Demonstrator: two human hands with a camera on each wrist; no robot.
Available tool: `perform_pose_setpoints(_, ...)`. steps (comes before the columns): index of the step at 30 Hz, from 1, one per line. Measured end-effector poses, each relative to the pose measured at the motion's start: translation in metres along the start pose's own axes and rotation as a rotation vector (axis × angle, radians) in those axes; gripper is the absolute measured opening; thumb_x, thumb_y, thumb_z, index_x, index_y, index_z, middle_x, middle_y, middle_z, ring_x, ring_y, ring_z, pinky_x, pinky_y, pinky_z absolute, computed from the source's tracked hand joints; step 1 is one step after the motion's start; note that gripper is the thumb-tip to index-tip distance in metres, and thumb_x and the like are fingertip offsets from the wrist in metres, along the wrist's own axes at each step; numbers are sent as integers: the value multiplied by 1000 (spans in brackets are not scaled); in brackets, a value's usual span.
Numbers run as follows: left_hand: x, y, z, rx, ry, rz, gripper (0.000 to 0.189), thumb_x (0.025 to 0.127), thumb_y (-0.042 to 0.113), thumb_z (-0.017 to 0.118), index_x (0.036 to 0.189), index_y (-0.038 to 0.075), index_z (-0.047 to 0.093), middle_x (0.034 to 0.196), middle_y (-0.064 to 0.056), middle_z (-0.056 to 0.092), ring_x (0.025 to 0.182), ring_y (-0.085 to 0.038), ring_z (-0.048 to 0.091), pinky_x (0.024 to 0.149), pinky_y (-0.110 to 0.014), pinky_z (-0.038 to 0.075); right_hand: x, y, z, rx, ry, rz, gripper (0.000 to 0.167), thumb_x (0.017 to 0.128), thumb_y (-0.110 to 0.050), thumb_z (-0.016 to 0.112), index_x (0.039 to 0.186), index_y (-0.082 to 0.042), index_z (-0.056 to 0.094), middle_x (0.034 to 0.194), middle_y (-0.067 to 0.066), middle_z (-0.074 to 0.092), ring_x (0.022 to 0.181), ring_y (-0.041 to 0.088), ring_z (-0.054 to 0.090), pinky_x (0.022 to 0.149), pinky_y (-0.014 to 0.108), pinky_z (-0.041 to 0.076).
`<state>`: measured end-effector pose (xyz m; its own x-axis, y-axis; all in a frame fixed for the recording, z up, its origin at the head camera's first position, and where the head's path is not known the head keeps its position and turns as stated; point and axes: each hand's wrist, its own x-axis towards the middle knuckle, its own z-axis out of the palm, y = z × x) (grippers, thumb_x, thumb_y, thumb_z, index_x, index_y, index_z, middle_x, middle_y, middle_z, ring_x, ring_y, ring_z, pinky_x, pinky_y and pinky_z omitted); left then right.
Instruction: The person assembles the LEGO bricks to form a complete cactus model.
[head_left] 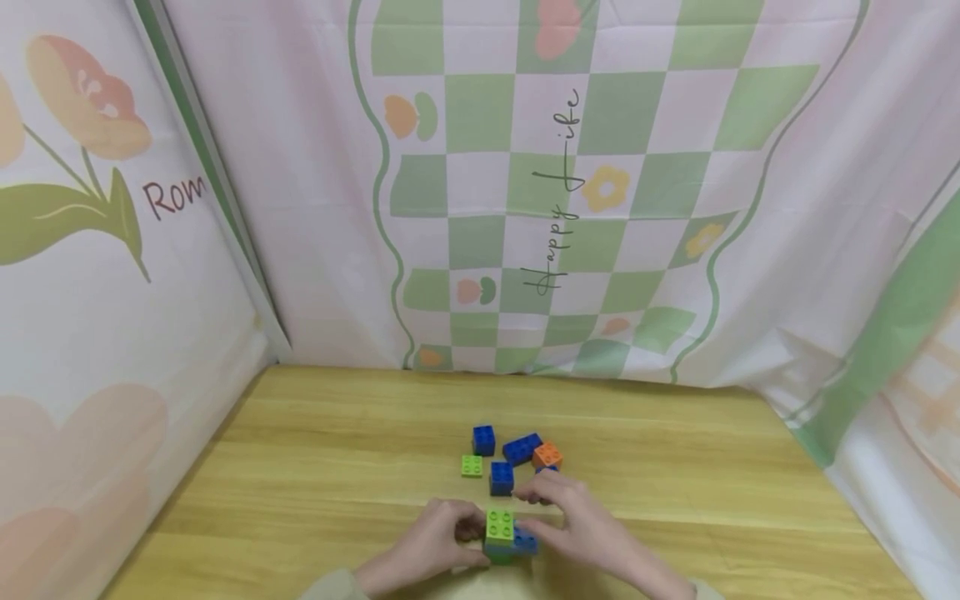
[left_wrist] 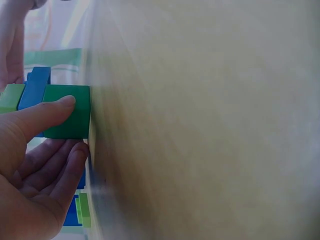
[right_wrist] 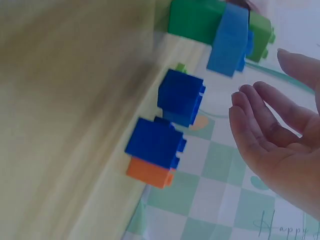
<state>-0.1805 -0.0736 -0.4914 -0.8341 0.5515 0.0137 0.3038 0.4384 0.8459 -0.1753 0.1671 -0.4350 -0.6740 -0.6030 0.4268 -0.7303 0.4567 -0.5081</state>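
A small stack of toy building bricks stands on the table between the hands. Its base is a dark green brick [left_wrist: 75, 117]; across it lies a longer blue brick [right_wrist: 229, 42], which juts out to the right, with a lime green brick [head_left: 500, 525] on top. My left hand [head_left: 435, 542] holds the stack from the left, thumb pressed on the green brick and fingers on its far side. Just right of the stack is my right hand [head_left: 581, 521], its fingers loosely bent and holding nothing. In the right wrist view it stands apart from the bricks.
Beyond the hands lie loose bricks: a blue one [head_left: 502, 478], another blue one [head_left: 483, 440], a flat lime one [head_left: 471, 466], a long blue one [head_left: 521, 449] and an orange one [head_left: 548, 455]. The right hand partly covers another blue brick. Printed curtains enclose the wooden table [head_left: 337, 450].
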Motion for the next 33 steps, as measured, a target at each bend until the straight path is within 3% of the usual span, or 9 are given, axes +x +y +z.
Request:
perform_pose_setpoints(10,-1,0,0,19,1,-28,32,75,19,85,104,11,73,96,6,76,81,6,63,73,-12,54,17,21,-25,-23,54,6,20,84,-4,74,103,-6,70,95,6,74,84,17,70,72,31,62)
perform_pose_setpoints(17,-1,-1,0,2,-8,-26,32,75,17,85,104,11,73,96,6,76,81,6,63,73,-12,54,27,38,-40,-39,-17,140,18,90,-11,71,107,-6,70,102,10,74,90,27,71,78,37,62)
perform_pose_setpoints(33,0,0,-1,-11,-20,-47,32,76,17,85,105,11,73,97,6,76,81,6,63,73,-12,54,40,75,-48,-36,-90,220,22,91,-11,69,110,1,68,105,19,73,92,25,70,79,38,62)
